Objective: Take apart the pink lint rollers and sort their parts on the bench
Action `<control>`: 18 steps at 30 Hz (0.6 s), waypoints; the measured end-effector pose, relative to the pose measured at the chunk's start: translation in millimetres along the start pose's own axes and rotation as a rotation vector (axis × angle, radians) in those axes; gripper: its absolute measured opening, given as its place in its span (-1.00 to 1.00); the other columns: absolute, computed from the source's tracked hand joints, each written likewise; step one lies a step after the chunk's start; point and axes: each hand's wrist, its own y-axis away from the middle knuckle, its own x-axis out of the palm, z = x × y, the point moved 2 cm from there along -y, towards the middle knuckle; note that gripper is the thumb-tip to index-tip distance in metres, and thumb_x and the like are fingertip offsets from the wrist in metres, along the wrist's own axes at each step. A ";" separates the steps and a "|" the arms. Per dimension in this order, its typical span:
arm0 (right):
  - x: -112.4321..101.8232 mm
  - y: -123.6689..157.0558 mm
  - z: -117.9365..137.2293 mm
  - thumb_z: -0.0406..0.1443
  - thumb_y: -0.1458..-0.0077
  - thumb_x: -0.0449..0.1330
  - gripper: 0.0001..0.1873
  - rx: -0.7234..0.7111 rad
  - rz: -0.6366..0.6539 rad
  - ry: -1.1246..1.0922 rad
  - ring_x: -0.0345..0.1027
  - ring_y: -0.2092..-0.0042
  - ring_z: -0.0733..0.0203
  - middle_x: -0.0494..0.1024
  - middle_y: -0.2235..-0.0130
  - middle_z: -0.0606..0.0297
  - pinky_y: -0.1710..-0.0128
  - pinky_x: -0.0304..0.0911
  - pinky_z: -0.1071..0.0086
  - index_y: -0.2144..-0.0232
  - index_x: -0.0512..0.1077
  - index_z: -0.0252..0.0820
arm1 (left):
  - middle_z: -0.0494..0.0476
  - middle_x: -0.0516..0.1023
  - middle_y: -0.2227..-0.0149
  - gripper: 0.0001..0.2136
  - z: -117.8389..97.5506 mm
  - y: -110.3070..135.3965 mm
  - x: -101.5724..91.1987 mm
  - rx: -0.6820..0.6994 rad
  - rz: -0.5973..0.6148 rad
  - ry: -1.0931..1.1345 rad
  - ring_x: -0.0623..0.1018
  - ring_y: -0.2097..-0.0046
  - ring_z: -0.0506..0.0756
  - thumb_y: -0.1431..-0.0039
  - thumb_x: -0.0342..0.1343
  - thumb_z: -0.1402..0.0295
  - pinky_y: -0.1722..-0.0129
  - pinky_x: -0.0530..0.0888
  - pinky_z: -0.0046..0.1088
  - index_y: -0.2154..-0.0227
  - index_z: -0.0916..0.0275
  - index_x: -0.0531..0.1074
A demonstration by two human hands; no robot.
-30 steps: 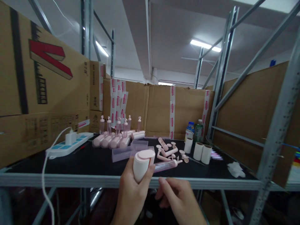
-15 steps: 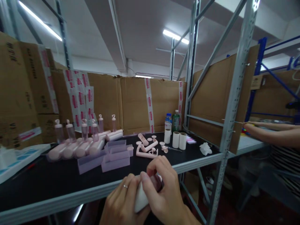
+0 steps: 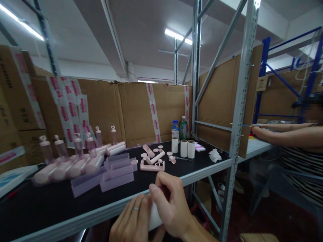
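Note:
In front of the shelf edge, both hands are closed around a smooth white tube-like piece, mostly hidden by fingers. My left hand, with a ring on one finger, wraps its lower left side. My right hand curls over its upper end, thumb and bent forefinger pressed close; what lies under those fingertips is hidden. Beyond the hands, pale pink handle-like plastic parts and small round caps lie on the black surface. Three upright white cylinders stand farther back.
Translucent purple trays sit left of the pink parts. Pink cylinders and upright clear tubes with looped caps stand farther left. Two bottles, crumpled tissue and a metal post are right. Another person's arm reaches in beyond.
The view has turned a little right, so the table items shift left. A dark pinkish part seen under my right fingers is now hidden. Both hands keep hold of the white piece.

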 end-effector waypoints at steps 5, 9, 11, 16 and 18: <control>4.5 1.0 2.0 -0.32 -0.11 0.13 -0.68 -0.019 0.053 -0.068 0.01 0.52 0.36 0.10 0.58 0.47 0.50 -0.14 0.41 0.59 0.09 -0.15 | 0.27 0.68 0.25 -0.61 9.8 1.0 -4.5 0.041 -0.038 0.015 0.69 0.27 0.24 -0.28 0.17 0.01 0.32 0.59 -0.35 0.02 0.20 0.44; 3.4 1.7 4.2 -0.31 -0.07 0.13 -0.68 -0.032 0.108 -0.120 -0.05 0.54 0.37 0.05 0.60 0.48 0.52 -0.18 0.41 0.61 0.07 -0.14 | 0.24 0.66 0.32 -0.68 5.2 -7.1 -8.4 0.044 -0.020 0.007 0.69 0.33 0.21 -0.34 0.11 0.05 0.34 0.57 -0.37 0.09 0.21 0.38; 1.9 1.6 5.4 -0.30 -0.06 0.13 -0.67 -0.011 0.132 -0.143 -0.08 0.55 0.38 0.02 0.61 0.49 0.53 -0.20 0.41 0.61 0.07 -0.14 | 0.21 0.64 0.35 -0.75 2.7 -13.3 -10.6 0.044 -0.033 0.040 0.68 0.35 0.19 -0.38 0.06 0.12 0.33 0.57 -0.38 0.11 0.21 0.36; -0.6 1.2 6.1 -0.29 -0.08 0.15 -0.66 0.060 0.115 -0.079 -0.03 0.52 0.37 0.05 0.60 0.48 0.51 -0.16 0.41 0.62 0.09 -0.16 | 0.17 0.67 0.26 -0.66 9.2 -17.3 -9.4 -0.025 -0.005 0.247 0.69 0.31 0.17 -0.36 0.07 -0.01 0.30 0.58 -0.45 0.06 0.16 0.40; -0.2 0.9 5.3 -0.29 -0.10 0.15 -0.65 0.103 0.129 -0.014 0.00 0.51 0.37 0.08 0.60 0.47 0.49 -0.15 0.41 0.63 0.10 -0.17 | 0.11 0.69 0.22 -0.62 13.5 -13.8 -6.5 -0.149 0.081 0.411 0.70 0.28 0.14 -0.25 0.21 -0.03 0.31 0.58 -0.49 0.07 0.13 0.44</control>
